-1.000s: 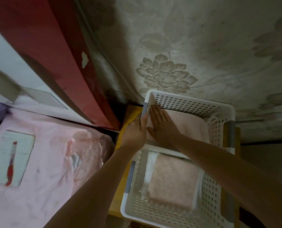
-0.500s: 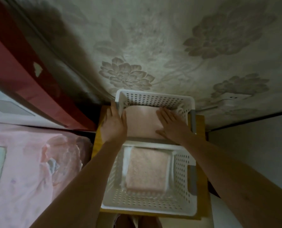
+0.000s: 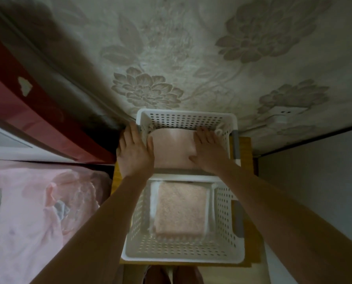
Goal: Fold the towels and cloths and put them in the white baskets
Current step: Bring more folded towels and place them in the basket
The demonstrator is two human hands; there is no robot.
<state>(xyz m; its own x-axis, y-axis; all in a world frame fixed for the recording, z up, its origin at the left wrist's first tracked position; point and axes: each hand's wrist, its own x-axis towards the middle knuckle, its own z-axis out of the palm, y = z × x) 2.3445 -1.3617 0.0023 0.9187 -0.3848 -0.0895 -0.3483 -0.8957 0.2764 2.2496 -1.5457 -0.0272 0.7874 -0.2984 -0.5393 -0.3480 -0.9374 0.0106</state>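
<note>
- The far white basket (image 3: pixel 186 119) stands against the flowered wall (image 3: pixel 191 48), touching the near white basket (image 3: pixel 183 254); both sit on a small yellow bench (image 3: pixel 245 146).
- A folded pink towel (image 3: pixel 172 149) lies in the far basket, and another folded pink towel (image 3: pixel 180 210) lies flat in the near basket.
- The left hand (image 3: pixel 135 153) lies flat with straight fingers over the far basket's left rim, thumb at the towel's left edge.
- The right hand (image 3: pixel 209 151) presses its open palm on the towel's right part, gripping nothing.
- The step looks like seating the towel: press evenly with both palms, keep the fold square to the walls, and tuck the edges down.
- Lift both hands straight up so the top layer does not drag open.
</note>
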